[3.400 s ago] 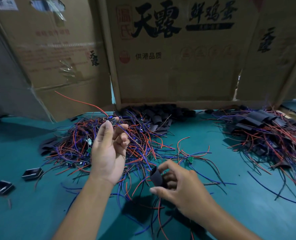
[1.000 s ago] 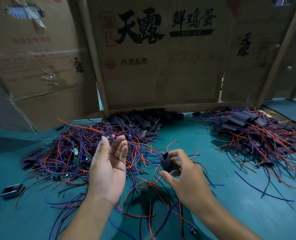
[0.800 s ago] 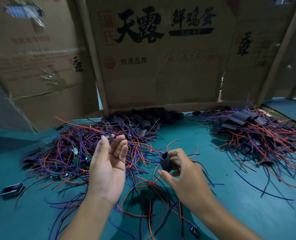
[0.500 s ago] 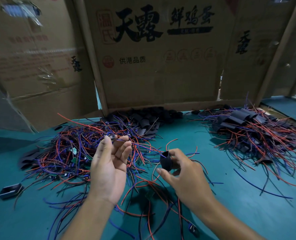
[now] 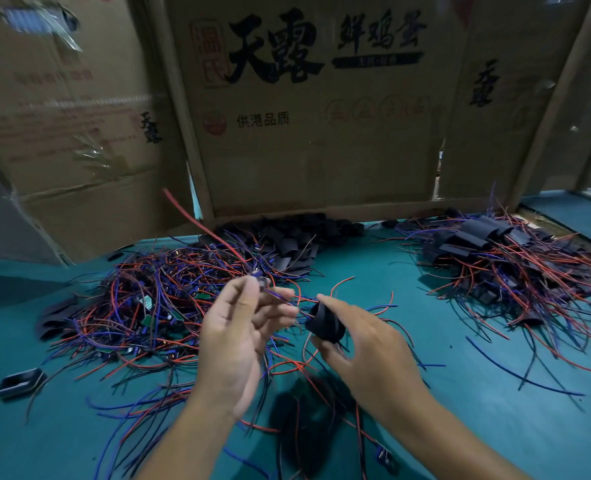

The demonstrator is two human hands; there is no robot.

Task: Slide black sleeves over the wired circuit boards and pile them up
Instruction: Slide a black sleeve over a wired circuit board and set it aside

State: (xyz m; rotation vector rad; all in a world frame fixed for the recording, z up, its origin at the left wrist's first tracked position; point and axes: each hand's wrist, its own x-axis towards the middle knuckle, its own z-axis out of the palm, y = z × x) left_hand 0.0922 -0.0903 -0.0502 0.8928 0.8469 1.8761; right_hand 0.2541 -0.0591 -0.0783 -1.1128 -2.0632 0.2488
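Note:
My left hand (image 5: 242,337) is raised over the teal table and pinches a small wired circuit board (image 5: 260,276) at its fingertips, red and blue wires trailing down from it. My right hand (image 5: 363,351) holds one black sleeve (image 5: 324,322) between thumb and fingers, its open end turned toward the board, a short gap between them. A tangle of unsleeved wired boards (image 5: 155,306) lies behind my left hand. Loose black sleeves (image 5: 287,237) are heaped at the back centre. A pile of sleeved boards (image 5: 501,261) lies at the right.
Upright cardboard box panels (image 5: 304,116) wall off the back of the teal table (image 5: 495,427). An open flattened black sleeve (image 5: 19,381) lies at the left near edge. Stray wires (image 5: 515,372) trail across the table right of my right hand.
My left hand has moved right toward the right hand with the board and its wires; a red wire has swung up. My right hand has turned the sleeve's opening toward it.

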